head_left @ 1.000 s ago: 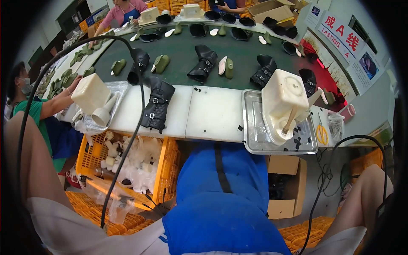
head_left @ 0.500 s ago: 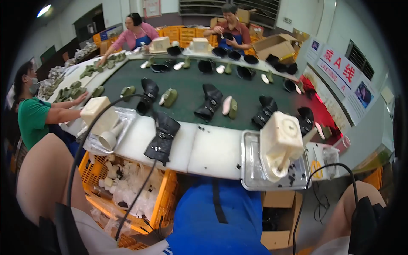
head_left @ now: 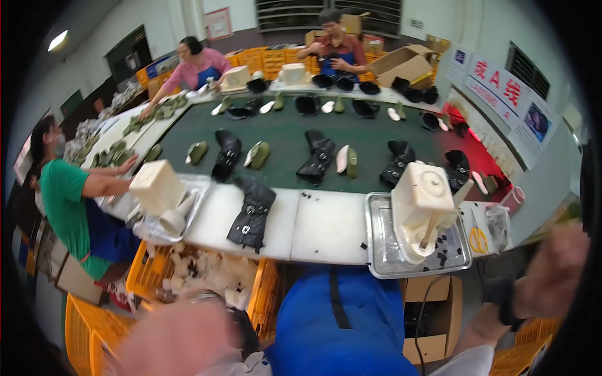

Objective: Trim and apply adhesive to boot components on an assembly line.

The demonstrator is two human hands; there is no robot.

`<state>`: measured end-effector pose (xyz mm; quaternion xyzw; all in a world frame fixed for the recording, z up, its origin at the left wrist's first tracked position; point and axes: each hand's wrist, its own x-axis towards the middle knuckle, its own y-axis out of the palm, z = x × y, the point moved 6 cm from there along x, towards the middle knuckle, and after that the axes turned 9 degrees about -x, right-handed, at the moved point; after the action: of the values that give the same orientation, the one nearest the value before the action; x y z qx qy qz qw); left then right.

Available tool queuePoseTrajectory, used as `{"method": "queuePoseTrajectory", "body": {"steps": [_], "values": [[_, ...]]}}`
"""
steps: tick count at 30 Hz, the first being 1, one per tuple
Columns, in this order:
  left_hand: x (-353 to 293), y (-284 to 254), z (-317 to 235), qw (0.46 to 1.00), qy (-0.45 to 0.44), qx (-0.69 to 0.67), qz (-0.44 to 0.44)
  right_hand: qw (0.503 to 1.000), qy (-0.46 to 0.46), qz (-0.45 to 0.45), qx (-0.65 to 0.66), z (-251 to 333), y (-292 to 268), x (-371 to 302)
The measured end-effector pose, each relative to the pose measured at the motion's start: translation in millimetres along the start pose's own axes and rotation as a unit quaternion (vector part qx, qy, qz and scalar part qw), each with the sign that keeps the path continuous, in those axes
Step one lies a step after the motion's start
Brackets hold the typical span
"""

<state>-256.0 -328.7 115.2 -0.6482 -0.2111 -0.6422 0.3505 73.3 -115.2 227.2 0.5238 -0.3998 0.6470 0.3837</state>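
Observation:
My left hand (head_left: 179, 332) is low on the left, smeared by motion, in front of an orange crate (head_left: 268, 294) of pale pieces. At the right edge my right hand (head_left: 552, 272) is raised and blurred, a dark band at its wrist. The fingers of both are too smeared to read. On the white bench in front of me lies a black buckled boot (head_left: 252, 213). To its right, a cream plastic container (head_left: 423, 194) stands in a metal tray (head_left: 461, 260) with small black scraps. Yellow-handled scissors (head_left: 478, 239) lie beside the tray, nearest my right hand.
Black boots and green shoe lasts (head_left: 257, 155) with pale soles line the green conveyor (head_left: 285, 166). A co-worker in green (head_left: 66, 188) reaches over lasts at left; two more people work at the far side. A cardboard box (head_left: 433, 351) sits below the bench.
Both hands have come down into view; before, only my raised arms showed. The black cables hanging in front are mostly gone from view. The co-worker in red has shifted their hands.

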Motion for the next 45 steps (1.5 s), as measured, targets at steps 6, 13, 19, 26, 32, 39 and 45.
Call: {"method": "queuePoseTrajectory", "body": {"steps": [6, 13, 19, 26, 32, 39, 45], "values": [[-246, -14, 190, 0.63, -0.775, 0.019, -0.057, 0.782, 0.567, -0.235, -0.11, -53, -71, -268], [-269, -14, 206, 0.639, -0.76, 0.047, 0.112, 0.281, 0.905, -0.143, -0.286, 154, -87, -623], [-276, -7, 225, 0.626, -0.764, -0.012, 0.156, 0.151, 0.961, -0.082, -0.215, 247, 2, -638], [-285, 22, 248, 0.66, -0.709, -0.042, 0.244, 0.301, 0.857, -0.027, -0.418, 234, -20, -619], [-284, 58, 270, 0.688, -0.652, -0.1, 0.301, 0.199, 0.853, 0.025, -0.482, 217, -60, -507], [-253, 86, 292, 0.665, -0.62, -0.166, 0.383, 0.178, 0.699, -0.125, -0.681, 237, -147, -401], [-218, 101, 306, 0.674, -0.59, -0.153, 0.418, 0.167, 0.8, 0.099, -0.568, 166, -121, -467]]}}
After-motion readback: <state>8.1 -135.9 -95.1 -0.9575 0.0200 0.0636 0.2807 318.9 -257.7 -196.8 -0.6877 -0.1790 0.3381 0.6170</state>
